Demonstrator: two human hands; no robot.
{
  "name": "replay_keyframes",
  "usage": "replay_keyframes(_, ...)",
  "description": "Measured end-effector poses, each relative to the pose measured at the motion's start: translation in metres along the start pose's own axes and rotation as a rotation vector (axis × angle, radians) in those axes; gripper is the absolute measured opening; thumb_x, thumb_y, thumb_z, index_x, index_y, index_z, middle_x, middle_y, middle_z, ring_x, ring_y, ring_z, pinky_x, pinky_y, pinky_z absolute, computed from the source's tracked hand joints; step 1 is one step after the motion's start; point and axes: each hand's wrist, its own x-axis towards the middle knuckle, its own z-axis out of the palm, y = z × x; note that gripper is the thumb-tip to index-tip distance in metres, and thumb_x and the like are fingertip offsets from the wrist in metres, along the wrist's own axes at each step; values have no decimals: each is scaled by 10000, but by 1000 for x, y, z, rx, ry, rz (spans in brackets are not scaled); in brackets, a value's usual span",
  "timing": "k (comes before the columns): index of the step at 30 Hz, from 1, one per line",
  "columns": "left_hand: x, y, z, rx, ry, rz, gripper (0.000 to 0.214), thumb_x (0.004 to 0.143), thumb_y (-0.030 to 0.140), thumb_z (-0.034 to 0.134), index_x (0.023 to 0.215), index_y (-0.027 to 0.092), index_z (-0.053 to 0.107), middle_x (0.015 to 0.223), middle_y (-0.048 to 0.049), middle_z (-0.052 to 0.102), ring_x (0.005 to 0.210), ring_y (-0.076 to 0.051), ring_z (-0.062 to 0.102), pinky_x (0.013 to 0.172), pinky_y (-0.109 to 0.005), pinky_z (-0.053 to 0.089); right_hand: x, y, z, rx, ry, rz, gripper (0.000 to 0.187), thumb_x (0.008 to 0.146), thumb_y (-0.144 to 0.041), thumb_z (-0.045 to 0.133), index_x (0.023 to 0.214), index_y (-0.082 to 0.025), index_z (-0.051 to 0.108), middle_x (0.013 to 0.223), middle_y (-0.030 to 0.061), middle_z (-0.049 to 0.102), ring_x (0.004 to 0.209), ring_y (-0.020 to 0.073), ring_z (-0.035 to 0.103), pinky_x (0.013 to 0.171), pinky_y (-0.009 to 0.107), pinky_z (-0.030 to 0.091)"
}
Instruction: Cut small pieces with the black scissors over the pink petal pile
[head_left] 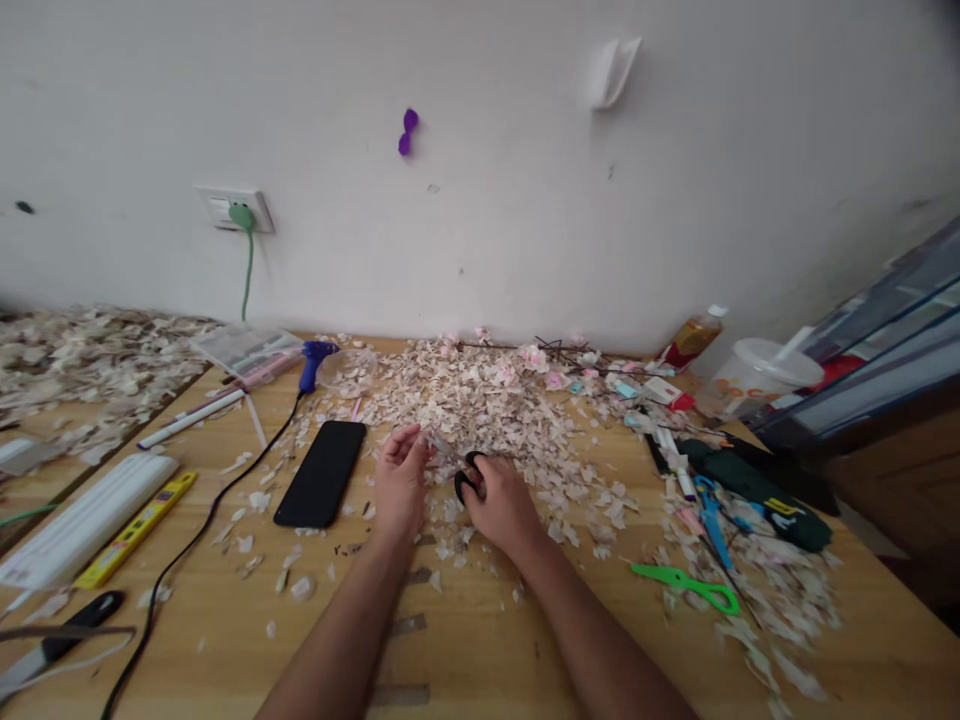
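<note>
My right hand point(501, 505) grips black-handled scissors point(466, 474), its fingers through the loops and the blades pointing up-left. My left hand point(400, 480) pinches a small pale scrap right at the blade tips. Both hands rest on a wooden table point(480, 640) at the near edge of a big heap of pale cut scraps point(480, 400). A black phone point(322, 473) lies face down just left of my left hand.
A blue glue gun point(313, 362) with a black cord point(187, 545) lies at the back left. Green scissors point(686, 585), blue scissors point(711, 515) and markers lie at right. A white case point(82, 520), yellow ruler point(135, 528) and knife point(67, 625) sit at left.
</note>
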Motion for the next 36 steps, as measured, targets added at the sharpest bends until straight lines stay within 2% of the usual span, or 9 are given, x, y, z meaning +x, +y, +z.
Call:
replay_keyframes(7,7,4,-5,263,-59,68,349,702,336,786,993,196,653,862,-21,689,760,-137,643,669,-237,520,2,2,0,42,-31,1,33,829,-204,576,857,-187,568,835,52,599,842,206,539,746,283,381)
replay_keyframes(14,8,9,-3,376,-100,139,329,709,360,757,970,189,649,868,-38,691,779,-158,648,688,-268,527,3,5,-1,33,-40,29,41,847,-189,552,873,-185,583,868,66,620,884,211,554,770,280,391)
replay_keyframes(20,9,9,-5,367,-108,134,349,719,340,749,1014,195,630,889,-41,693,812,-166,654,700,-274,532,2,3,-4,-20,-47,20,41,825,-211,579,850,-184,563,857,65,612,887,218,538,769,284,385)
replay_keyframes(27,10,7,-8,384,-120,134,358,735,323,737,1051,194,631,860,-27,682,774,-146,638,684,-255,520,2,5,-4,-60,-78,40,92,865,-236,558,905,-195,631,872,62,649,868,213,576,748,285,380)
replay_keyframes(36,12,4,-10,366,-140,117,360,722,351,761,1021,197,634,831,-8,663,739,-127,621,654,-235,503,4,14,-1,-80,-101,94,121,895,-227,538,925,-211,654,859,59,670,839,209,602,707,274,376)
